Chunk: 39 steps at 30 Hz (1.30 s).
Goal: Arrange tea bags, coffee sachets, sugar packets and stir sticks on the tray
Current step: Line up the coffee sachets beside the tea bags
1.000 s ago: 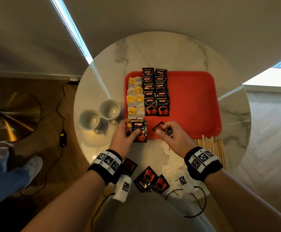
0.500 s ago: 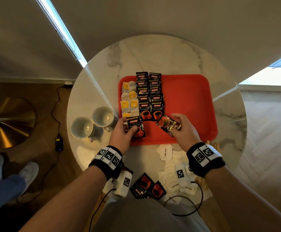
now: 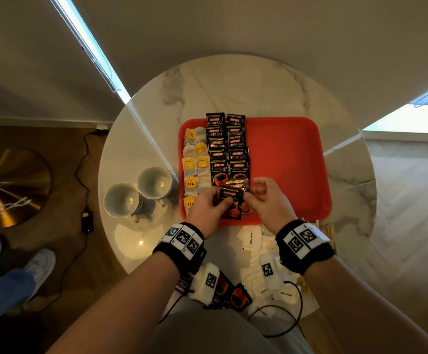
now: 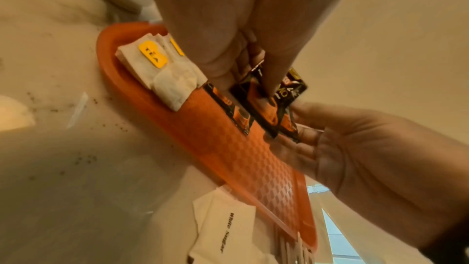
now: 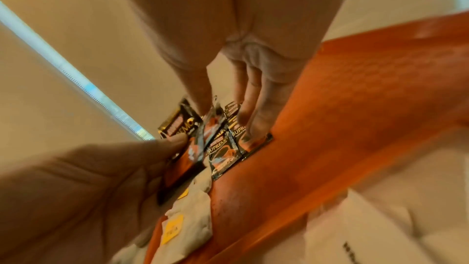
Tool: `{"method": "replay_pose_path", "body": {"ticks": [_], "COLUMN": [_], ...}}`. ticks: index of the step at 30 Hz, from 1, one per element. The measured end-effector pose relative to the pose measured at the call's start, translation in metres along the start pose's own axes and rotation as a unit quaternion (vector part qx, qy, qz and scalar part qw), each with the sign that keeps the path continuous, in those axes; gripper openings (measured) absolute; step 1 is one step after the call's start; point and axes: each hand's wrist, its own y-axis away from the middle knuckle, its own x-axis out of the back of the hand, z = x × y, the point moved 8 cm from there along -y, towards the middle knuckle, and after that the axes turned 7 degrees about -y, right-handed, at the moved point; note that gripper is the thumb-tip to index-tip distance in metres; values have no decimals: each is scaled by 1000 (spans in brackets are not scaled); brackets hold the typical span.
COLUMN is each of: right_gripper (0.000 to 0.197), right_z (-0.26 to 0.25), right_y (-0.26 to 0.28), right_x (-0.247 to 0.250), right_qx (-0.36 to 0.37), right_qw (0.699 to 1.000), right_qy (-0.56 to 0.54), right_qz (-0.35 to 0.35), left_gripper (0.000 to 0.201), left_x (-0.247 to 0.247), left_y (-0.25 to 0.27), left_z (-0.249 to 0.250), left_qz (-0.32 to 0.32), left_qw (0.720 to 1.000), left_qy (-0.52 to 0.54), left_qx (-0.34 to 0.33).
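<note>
The left hand (image 3: 209, 209) pinches one coffee sachet (image 3: 230, 204); the right hand (image 3: 269, 200) pinches another (image 3: 237, 184); sachets are probably light, slick foil; grip flat edges.

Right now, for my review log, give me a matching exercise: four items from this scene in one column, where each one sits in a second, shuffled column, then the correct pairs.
Items:
1. tea bags
2. cups
3. sugar packets
4. stir sticks

Places:
A. on the table, off the red tray's near right corner
B. along the tray's left edge
C. on the table, left of the tray
D. on the table, off the tray's near edge

Pairs: 1-B, 2-C, 3-D, 4-A
</note>
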Motion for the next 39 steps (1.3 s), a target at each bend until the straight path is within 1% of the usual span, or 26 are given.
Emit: {"method": "replay_pose_path", "body": {"ticks": [2, 3, 6, 9, 10, 13, 15, 18, 20, 21, 23, 25, 28, 32, 33, 35, 37, 39], "right_gripper": [20, 16, 12, 14, 15, 16, 17, 28, 40, 44, 46, 43, 39, 38, 37, 35, 31, 30], "right_z": [13, 16, 23, 33, 37, 38, 38, 38, 39, 38, 37, 34, 33, 28, 27, 22, 21, 24], "right_y": [-5, -7, -18, -31, -35, -43, -47, -53, -55, -55, -55, -56, -56, -51, -47, -33, -12, 14], "right_x": [-4, -3, 8, 12, 11, 8, 5, 5, 4, 4, 0, -3, -6, -4, -2, 2, -3, -19], "right_qx": [-28, -35, -48, -76, -83, -89, -90, -83, -78, -73, -60, -47, -41, -35, -33, -23, -4, 8], "right_qw": [1000, 999, 997, 994, 994, 992, 991, 988, 985, 984, 983, 982, 980, 980, 980, 980, 983, 981], "right_qy": [-3, -6, 9, 2, 4, 30, 44, 68, 101, 116, 138, 153, 162, 166, 169, 172, 177, 190], "right_qz": [-8, 0, 53, 73, 76, 83, 88, 111, 113, 110, 105, 104, 106, 106, 104, 93, 55, -26], "left_gripper": [17, 18, 14, 12, 14, 30, 43, 64, 70, 72, 70, 62, 58, 56, 53, 41, 27, 20], "left_x": [-3, -2, 9, 25, 27, 28, 26, 24, 18, 11, 0, -4, -6, -5, -5, 0, 7, 14], "left_y": [-3, -5, -12, -20, -24, -41, -48, -45, -40, -39, -39, -42, -46, -40, -35, -20, -1, 22], "left_z": [0, 0, 5, 9, 10, 7, 9, 12, 16, 17, 15, 12, 12, 20, 23, 25, 15, -4], "left_qz": [7, 17, 75, 129, 133, 126, 133, 168, 168, 155, 121, 99, 83, 79, 79, 65, 14, -40], "left_qw": [999, 999, 997, 987, 983, 969, 957, 926, 894, 873, 833, 814, 816, 835, 840, 858, 874, 867], "left_qy": [46, 46, -27, -97, -121, -210, -257, -335, -409, -450, -519, -549, -545, -510, -497, -462, -446, -464], "left_qx": [15, 18, 3, 13, 21, 41, 21, -33, -75, -104, -148, -164, -171, -191, -203, -215, -195, -176]}}
